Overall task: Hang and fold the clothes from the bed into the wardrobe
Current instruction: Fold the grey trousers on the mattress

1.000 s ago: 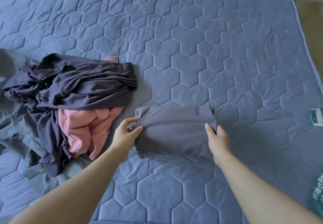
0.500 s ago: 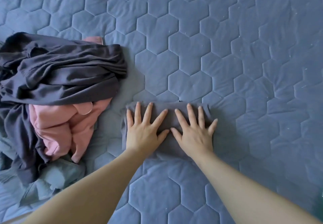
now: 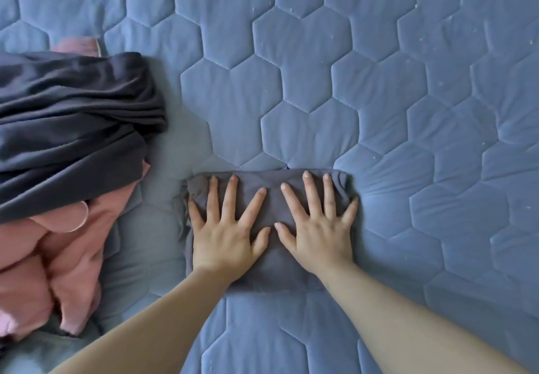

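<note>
Grey folded garment (image 3: pixel 272 268) lies flat on the blue quilted bed (image 3: pixel 379 96) — left hand (image 3: pixel 226 235) and right hand (image 3: pixel 319 232) press it, fingers spread; dark clothes (image 3: pixel 73 128) and pink garment (image 3: pixel 52 265) heaped nearby at left

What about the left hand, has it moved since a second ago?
Yes. The left hand slid rightward, away from the pink garment: it pinched the left edge of the folded grey garment, and now lies flat on top.
</note>
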Demonstrator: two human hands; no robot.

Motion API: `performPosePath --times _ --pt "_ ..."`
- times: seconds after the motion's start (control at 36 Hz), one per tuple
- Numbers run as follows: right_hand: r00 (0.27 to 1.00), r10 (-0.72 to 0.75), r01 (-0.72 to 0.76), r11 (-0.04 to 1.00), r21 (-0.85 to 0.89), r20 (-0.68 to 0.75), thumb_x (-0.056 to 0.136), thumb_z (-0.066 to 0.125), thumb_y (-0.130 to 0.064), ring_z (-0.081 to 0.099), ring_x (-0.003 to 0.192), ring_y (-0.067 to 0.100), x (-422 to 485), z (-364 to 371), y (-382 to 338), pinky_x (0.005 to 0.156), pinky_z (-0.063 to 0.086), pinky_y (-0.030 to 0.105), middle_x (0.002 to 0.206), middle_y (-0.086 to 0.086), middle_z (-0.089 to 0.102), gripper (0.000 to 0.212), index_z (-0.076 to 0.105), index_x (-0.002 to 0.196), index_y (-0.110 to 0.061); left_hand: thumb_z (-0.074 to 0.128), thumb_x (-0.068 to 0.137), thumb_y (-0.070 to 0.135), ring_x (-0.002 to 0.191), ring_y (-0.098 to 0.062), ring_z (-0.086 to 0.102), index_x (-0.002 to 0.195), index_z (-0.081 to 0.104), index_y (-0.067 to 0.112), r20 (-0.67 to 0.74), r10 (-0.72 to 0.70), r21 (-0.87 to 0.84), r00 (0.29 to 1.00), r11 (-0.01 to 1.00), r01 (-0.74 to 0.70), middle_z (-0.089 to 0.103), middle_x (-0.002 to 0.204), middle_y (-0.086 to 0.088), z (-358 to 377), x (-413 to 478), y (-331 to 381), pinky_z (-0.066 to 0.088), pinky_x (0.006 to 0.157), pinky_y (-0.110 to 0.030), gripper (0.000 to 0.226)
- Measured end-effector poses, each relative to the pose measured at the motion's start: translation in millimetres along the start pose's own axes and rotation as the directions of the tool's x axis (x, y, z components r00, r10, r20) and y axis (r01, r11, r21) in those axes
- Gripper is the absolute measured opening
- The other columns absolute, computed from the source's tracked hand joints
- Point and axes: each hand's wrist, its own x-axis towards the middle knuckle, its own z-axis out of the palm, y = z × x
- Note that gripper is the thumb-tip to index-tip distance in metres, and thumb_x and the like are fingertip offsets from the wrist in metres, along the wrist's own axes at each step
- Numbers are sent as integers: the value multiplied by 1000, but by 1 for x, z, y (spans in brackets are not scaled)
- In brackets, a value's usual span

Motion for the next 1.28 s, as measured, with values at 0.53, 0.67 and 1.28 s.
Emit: performPosePath --times 0.53,0.67,1.28 --pt "421 859 -791 192 580 290 70 78 -38 53 111 37 -72 -57 -3 88 43 42 120 21 58 73 50 127 -3 69 68 60 126 -27 40 138 34 22 281 96 -169 955 984 -49 40 139 -2 -99 44 2 33 100 -36 86" --pt "226 432 -619 -629 471 873 85 66 -34 53 66 17 -105 -67 -37 61 43 25 73 4 56 26 56 81 -10 77 64 54 118 -26 50 130 44 16 571 7 -295 821 935 197 53 129 -5 -99 44 8 40 91 -33 82" --pt "606 87 -414 -814 408 790 88 55 -32 72 77 22 -148 -194 -8 73 53 35 92 11 74 28 68 98 -10 79 63 19 75 -21 68 94 65 5 852 250 -500 461 120 858 74 81 -9 -179 -74 20 49 74 -34 37"
